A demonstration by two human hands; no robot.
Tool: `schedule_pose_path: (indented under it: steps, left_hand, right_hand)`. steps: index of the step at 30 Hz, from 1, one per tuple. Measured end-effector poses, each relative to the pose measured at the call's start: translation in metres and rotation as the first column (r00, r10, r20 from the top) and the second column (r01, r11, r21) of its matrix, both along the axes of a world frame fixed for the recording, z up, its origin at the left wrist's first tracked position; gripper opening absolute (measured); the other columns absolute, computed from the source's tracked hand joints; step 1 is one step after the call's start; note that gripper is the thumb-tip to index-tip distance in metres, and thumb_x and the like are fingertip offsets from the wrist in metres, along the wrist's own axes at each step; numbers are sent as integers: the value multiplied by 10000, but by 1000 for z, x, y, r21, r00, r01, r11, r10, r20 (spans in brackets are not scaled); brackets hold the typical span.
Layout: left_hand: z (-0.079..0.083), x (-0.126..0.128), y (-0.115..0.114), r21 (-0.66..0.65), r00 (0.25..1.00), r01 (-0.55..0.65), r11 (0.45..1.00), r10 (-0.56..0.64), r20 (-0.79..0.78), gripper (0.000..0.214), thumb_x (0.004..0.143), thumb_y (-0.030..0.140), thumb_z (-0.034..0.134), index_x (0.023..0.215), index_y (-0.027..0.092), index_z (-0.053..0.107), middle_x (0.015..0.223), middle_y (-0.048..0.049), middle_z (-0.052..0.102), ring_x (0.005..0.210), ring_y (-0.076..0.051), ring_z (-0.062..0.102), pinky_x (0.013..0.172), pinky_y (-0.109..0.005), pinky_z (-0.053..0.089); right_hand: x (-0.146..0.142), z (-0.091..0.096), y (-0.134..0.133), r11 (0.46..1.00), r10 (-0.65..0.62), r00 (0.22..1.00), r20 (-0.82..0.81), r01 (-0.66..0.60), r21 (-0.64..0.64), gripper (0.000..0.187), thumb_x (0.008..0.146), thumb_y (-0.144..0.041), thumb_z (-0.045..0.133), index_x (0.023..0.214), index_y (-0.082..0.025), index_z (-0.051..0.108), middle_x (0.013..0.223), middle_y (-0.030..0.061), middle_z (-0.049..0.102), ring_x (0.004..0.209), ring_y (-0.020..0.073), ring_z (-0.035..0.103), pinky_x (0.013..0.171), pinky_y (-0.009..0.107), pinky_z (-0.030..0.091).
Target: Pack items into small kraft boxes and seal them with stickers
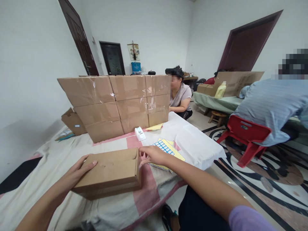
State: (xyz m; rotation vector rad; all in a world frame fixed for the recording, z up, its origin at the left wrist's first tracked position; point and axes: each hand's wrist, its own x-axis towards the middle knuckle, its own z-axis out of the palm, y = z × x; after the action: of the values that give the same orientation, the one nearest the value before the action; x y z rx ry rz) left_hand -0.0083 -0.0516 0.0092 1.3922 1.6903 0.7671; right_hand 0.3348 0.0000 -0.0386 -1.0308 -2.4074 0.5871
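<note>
A flat brown cardboard box (pixel 109 171) lies on the cloth-covered table (pixel 48 160) right in front of me. My left hand (pixel 77 171) presses flat against the box's left end, fingers stretched over its top corner. My right hand (pixel 152 155) holds the box's right end, fingers curled on the edge. Just beyond my right hand lie sheets of blue and yellow stickers (pixel 167 149). A small white device (pixel 140 133) rests further back on the cloth.
A wall of stacked taped cartons (pixel 115 104) stands across the table's far side, an open carton (pixel 72 122) to its left. A seated person (pixel 179 96) faces me behind them. At right another person (pixel 271 109) sits on a red chair (pixel 245 136) by a second table.
</note>
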Motion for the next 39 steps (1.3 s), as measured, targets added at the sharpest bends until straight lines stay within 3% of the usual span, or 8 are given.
schedule_pose_path:
  steps: [14,21,26,31,39]
  left_hand:
    - [-4,-1,2,29,1000,13,999,-13,-10,786,746,788,611,1332,270,535,1221,-51,712,1070,-290,672,895,-340,495]
    - [-2,0,1,23,1000,24,999,-24,19,742,770,760,616,1322,273,524,1299,-50,678,1134,-286,654,956,-343,482]
    - [0,4,-2,67,1000,-8,998,7,24,672,766,742,623,1255,284,574,1184,-44,733,1081,-301,686,914,-355,516]
    - [-3,2,0,86,999,-36,996,36,6,602,770,719,636,1216,316,605,1131,-27,762,1052,-299,708,873,-338,544]
    - [-12,-7,8,75,999,-14,997,10,51,677,741,720,673,1263,296,599,1168,-48,756,1065,-319,709,891,-372,559]
  right_hand:
    - [-2,-1,2,999,14,999,-49,-16,-38,419,727,-495,866,962,-214,662,951,-6,720,784,164,657,664,230,411]
    - [-3,-3,6,997,33,992,-122,-40,-59,402,693,-443,894,938,-208,678,931,-11,717,783,162,656,684,231,439]
    - [-4,-6,9,996,33,987,-155,-45,-75,397,664,-424,910,876,-202,658,856,-26,689,756,153,638,659,224,427]
    - [-3,-10,15,993,69,979,-191,-87,-85,380,689,-450,888,863,-198,664,821,-30,680,734,143,622,653,221,426]
    - [-1,-9,20,972,120,960,-254,-165,-165,317,749,-448,848,867,-183,721,740,-26,687,677,131,604,641,211,447]
